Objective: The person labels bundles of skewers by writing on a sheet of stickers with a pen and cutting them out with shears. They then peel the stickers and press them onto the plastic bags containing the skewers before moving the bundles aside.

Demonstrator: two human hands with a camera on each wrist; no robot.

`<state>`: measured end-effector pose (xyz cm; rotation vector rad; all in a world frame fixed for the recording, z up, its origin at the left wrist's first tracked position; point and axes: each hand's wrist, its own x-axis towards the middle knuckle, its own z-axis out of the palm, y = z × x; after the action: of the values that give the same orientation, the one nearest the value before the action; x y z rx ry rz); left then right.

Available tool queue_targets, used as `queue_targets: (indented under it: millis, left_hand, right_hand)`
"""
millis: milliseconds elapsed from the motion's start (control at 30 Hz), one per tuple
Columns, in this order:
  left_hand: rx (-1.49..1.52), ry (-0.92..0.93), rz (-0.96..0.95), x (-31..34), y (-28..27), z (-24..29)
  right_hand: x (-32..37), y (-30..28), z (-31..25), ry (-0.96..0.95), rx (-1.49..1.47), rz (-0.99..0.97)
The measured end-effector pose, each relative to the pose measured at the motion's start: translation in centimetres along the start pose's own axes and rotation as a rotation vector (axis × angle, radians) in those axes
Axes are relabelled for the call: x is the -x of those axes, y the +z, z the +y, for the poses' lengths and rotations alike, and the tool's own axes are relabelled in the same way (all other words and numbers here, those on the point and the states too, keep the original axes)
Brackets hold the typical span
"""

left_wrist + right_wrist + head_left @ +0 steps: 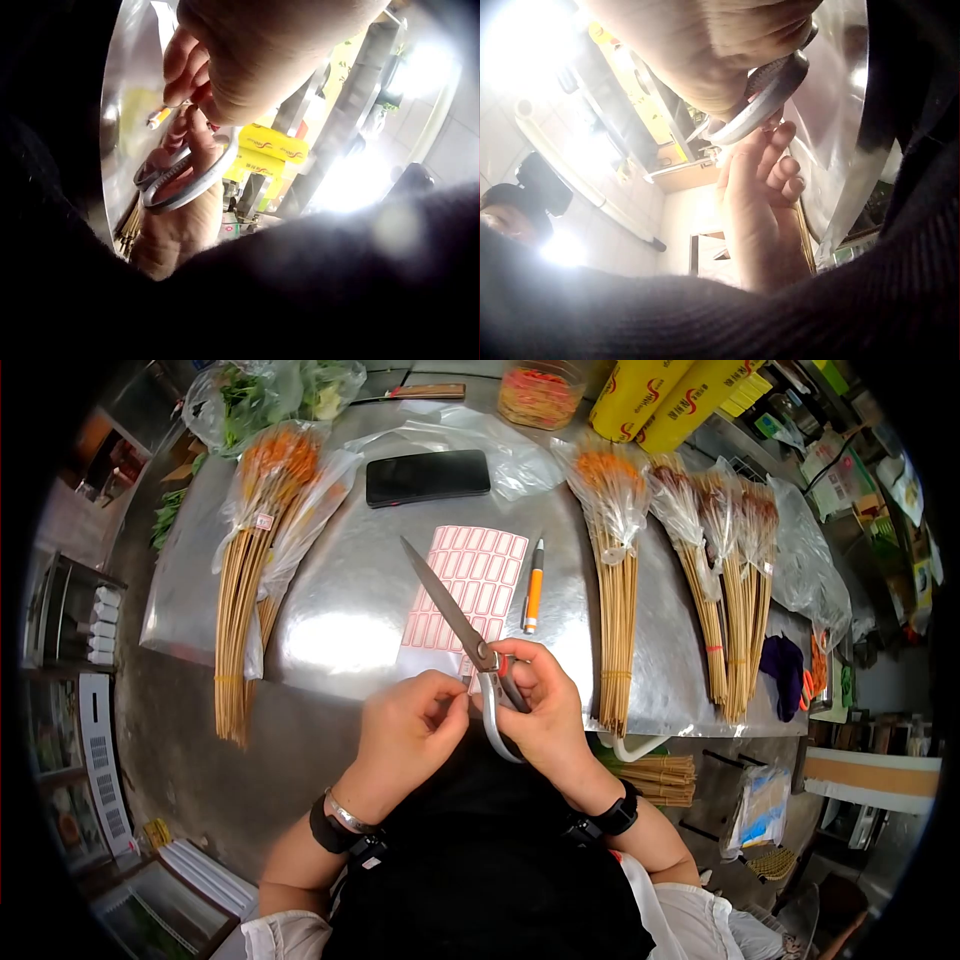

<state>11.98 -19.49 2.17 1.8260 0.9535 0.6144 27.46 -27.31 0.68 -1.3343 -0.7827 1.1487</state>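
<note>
In the head view my right hand (545, 705) holds a pair of scissors (455, 610) by the handles, the blades reaching up and left over a sheet of red-bordered labels (465, 575). The grey handle loop (191, 187) hangs below the fingers in the left wrist view. My left hand (410, 730) is close beside the scissors' handles. Its thumb and forefinger pinch a small pale label with a red edge, at the sheet's lower end; most of it is hidden by the fingertips. An orange pen (534, 590) lies right of the sheet.
Bundles of bamboo skewers (232, 620) with bagged food lie on the left of the metal table (330, 600), more skewer bundles (615, 620) on the right. A black phone (428, 477) rests on plastic bags (520, 450) behind the labels. Yellow film rolls (640, 400) stand at the back.
</note>
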Motion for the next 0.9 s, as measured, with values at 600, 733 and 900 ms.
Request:
queue_targets:
  millis: [600, 733, 900]
  left_hand:
    - [0.083, -0.082, -0.006, -0.2, -0.4, -1.1]
    - [0.071, -0.077, 0.001, -0.5, -0.7, -1.3]
    - [0.22, -0.145, -0.055, -0.7, -1.5, -1.7]
  right_hand:
    - [-0.2, -0.1, 0.4, 0.032, -0.123, -0.007]
    - [-0.3, -0.4, 0.9, 0.035, -0.114, 0.042]
    - [-0.7, -0.8, 1.4, 0.052, -0.075, 0.103]
